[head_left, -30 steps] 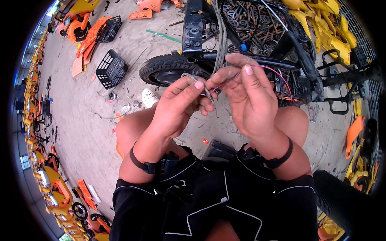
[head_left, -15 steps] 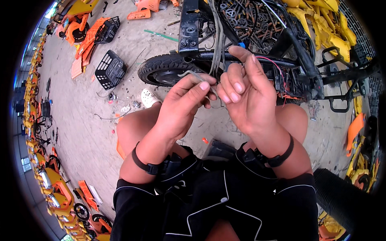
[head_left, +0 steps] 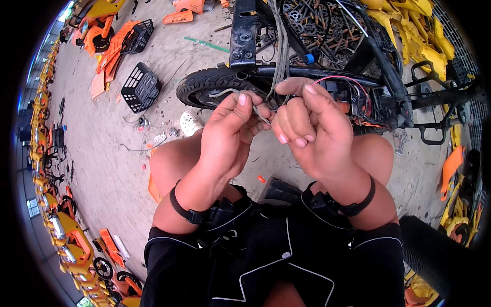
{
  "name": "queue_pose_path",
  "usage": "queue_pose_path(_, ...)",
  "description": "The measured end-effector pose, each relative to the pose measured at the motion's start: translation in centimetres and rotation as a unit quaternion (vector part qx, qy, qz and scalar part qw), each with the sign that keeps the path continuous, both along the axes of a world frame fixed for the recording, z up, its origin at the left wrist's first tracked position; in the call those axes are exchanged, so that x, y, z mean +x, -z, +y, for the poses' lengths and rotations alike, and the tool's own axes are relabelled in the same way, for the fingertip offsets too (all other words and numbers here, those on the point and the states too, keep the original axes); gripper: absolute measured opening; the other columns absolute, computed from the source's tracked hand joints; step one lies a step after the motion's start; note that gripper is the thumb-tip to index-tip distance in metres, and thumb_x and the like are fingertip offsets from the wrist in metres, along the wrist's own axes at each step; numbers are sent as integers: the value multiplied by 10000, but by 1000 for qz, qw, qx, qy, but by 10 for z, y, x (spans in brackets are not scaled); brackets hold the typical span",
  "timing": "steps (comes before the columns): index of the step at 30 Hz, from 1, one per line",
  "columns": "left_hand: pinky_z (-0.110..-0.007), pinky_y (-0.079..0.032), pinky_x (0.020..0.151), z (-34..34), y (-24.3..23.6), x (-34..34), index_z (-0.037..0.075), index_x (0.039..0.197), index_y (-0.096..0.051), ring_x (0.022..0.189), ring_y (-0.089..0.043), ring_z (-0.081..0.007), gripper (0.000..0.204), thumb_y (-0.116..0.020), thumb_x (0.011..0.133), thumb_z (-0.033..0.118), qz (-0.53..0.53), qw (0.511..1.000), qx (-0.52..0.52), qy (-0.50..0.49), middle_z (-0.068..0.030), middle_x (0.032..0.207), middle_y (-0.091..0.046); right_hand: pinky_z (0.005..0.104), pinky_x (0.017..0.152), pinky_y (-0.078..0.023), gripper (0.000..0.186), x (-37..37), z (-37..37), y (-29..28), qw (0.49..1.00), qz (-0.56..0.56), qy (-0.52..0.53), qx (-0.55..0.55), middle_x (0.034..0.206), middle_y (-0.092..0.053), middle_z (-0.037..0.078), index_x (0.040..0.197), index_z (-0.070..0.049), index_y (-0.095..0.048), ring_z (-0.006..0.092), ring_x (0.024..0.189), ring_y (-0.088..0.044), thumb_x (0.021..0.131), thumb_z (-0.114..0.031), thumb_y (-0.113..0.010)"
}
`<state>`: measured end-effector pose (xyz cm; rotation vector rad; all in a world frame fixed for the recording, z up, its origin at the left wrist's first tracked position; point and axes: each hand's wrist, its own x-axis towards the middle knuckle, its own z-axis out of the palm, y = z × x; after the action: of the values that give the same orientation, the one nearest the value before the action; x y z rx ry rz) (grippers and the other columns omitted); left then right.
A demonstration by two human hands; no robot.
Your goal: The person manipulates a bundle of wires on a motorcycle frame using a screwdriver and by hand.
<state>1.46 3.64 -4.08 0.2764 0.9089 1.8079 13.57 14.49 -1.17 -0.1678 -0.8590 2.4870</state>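
Grey floor (head_left: 102, 179) beneath curled, close-set hands (head_left: 225, 130) (head_left: 322, 130)

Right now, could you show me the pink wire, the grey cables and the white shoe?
Pink wire (head_left: 341, 77): head view, on its upper curve.
Grey cables (head_left: 282, 51): head view, on the bundled stretch.
White shoe (head_left: 190, 123): head view, on its upper.

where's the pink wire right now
In the head view, the pink wire is right of centre, arcing rightward from the upper edge of the right hand, with the black frame behind it.
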Motion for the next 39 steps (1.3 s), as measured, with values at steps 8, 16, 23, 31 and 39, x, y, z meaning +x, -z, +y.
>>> queue_pose_path(8,-318,-456,776,1,-2,1,30,1025,-593,845,-585,-175,244,-497,1016,254,5,1000,-25,-6,-80,882,-636,260,630,-371,377,-2,-4,-2,997,-33,9,68,520,-331,-27,1108,71,-552,83,504,-320,1033,-193,-293)
queue_pose_path(16,-313,-454,774,-1,1,1,25,1031,-592,841,-586,-175,244,-495,1015,248,15,1000,-26,-5,-82,885,-638,275,576,-343,381,-1,-4,-1,996,-54,9,75,514,-311,-31,1113,60,-542,84,482,-303,1029,-209,-285)
queue_pose_path(23,-318,-462,764,0,0,-1,25,1015,-588,838,-595,-187,238,-486,1018,241,-19,999,-43,-18,-81,875,-633,286,597,-356,370,-3,-6,1,997,-48,9,67,524,-308,-28,1101,62,-537,87,490,-308,1033,-208,-293)
queue_pose_path(31,-290,-449,690,1,2,-3,26,978,-595,780,-594,-179,226,-496,1011,226,-6,998,-58,-13,-75,843,-625,288,628,-367,335,-1,-17,0,993,-77,23,83,544,-311,-30,1059,64,-546,83,521,-318,1038,-184,-323)
queue_pose_path(39,-256,-413,637,7,11,-3,33,947,-603,677,-519,-128,198,-501,1006,192,-24,994,-106,-25,-48,788,-609,279,625,-364,328,0,-27,0,986,-116,43,115,541,-334,-29,998,53,-567,77,517,-308,1033,-171,-330)
